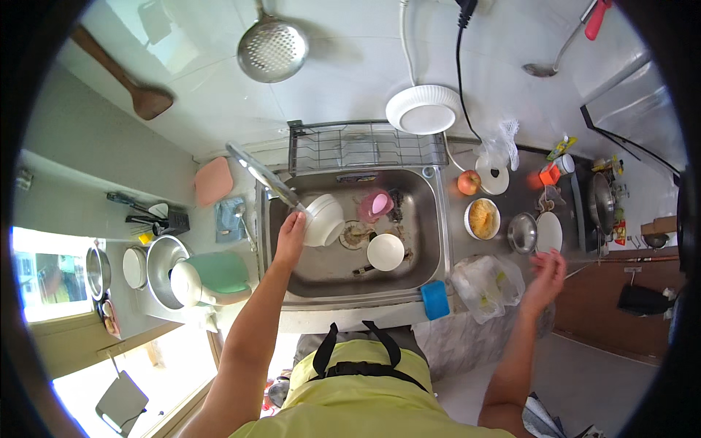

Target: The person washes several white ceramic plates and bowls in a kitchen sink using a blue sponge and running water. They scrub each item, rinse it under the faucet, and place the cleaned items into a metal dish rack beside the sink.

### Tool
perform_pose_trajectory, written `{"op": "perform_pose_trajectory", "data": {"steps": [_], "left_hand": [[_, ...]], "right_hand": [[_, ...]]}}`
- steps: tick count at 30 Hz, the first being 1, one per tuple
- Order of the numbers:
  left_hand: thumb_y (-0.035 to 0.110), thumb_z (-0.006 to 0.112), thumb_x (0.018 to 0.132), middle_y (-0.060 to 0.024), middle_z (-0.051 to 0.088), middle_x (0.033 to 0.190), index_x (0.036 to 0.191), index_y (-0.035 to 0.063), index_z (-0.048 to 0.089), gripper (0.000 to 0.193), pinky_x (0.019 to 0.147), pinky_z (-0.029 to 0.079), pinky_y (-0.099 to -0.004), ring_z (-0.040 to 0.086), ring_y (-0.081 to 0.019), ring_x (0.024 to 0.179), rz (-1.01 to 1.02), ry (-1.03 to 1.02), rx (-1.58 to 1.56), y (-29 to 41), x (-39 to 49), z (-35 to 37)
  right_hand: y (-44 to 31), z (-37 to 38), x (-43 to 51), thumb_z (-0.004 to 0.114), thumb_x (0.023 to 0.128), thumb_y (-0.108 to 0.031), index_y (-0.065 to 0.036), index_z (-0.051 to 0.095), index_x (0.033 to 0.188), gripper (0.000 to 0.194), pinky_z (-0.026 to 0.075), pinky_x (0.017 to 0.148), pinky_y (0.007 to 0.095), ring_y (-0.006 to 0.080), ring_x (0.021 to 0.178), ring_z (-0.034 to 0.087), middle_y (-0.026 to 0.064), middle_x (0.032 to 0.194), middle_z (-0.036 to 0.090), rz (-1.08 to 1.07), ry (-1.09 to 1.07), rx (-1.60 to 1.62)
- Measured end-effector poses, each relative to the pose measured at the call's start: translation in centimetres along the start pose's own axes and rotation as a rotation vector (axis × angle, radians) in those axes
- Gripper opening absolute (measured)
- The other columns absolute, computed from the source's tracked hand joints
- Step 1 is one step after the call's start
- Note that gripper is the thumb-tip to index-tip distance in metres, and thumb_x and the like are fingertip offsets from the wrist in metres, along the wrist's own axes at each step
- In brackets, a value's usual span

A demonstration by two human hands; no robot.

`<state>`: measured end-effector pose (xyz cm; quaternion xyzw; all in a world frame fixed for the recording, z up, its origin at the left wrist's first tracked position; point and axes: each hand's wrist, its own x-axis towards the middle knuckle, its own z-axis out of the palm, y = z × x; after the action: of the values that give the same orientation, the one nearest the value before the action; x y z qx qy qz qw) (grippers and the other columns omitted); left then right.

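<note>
My left hand (291, 239) grips a white bowl (324, 220), tilted over the left part of the steel sink (306, 274); it looks like more than one bowl nested together. The faucet (266, 176) reaches toward that bowl. Another white bowl (386, 253) stands in the sink beside a dark-handled utensil (363, 270), mostly hidden. Behind it lies a pink cup (375, 205). To the right, my blurred right hand (546, 277) is raised at the near edge of an oval white plate (549, 232), fingers loosely apart. Whether it touches the plate is unclear.
A wire dish rack (367, 145) spans the sink's back. Rightward are an apple (469, 182), a bowl of yellowish food (482, 219), a metal bowl (522, 233) and a plastic bag (487, 284). A blue sponge (435, 300) lies at the front edge. A green-and-white jug (211, 278) sits left.
</note>
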<state>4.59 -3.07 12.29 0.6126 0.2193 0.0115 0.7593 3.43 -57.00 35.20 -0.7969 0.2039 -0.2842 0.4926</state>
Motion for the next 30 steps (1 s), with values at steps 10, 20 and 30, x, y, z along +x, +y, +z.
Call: {"op": "perform_pose_trajectory", "data": {"steps": [10, 20, 30], "left_hand": [[0.030, 0.059, 0.106, -0.0025, 0.072, 0.094, 0.106, 0.0027, 0.071, 0.030, 0.073, 0.052, -0.0263, 0.065, -0.0084, 0.082, -0.029, -0.036, -0.442, 9.4, -0.8, 2.2], [0.041, 0.081, 0.080, -0.0276, 0.057, 0.129, 0.128, -0.0045, 0.057, 0.070, 0.103, 0.046, -0.0484, 0.057, -0.0396, 0.117, 0.298, 0.459, 0.728, 8.4, -0.5, 5.2], [0.072, 0.060, 0.088, -0.0230, 0.050, 0.146, 0.147, -0.0004, 0.043, 0.095, 0.110, 0.043, -0.0494, 0.052, -0.0381, 0.132, -0.290, 0.557, -0.603, 7.2, -3.8, 6.6]], "right_hand": [[-2.9, 28.9, -14.5, 0.060, 0.104, -0.033, 0.001, 0.065, 0.121, 0.038, 0.056, 0.082, 0.0288, 0.0192, 0.093, 0.071, 0.0102, 0.106, 0.072, 0.118, -0.893, 0.399], [-0.5, 37.9, -21.5, 0.054, 0.105, -0.047, -0.003, 0.071, 0.102, 0.047, 0.049, 0.077, 0.0288, 0.0130, 0.085, 0.062, 0.0023, 0.094, 0.069, 0.606, -0.790, 0.565], [-5.7, 37.4, -26.1, 0.054, 0.102, -0.050, 0.002, 0.065, 0.116, 0.056, 0.058, 0.078, 0.0441, 0.0297, 0.089, 0.071, 0.0156, 0.106, 0.070, 0.722, -0.473, 0.633]]}}
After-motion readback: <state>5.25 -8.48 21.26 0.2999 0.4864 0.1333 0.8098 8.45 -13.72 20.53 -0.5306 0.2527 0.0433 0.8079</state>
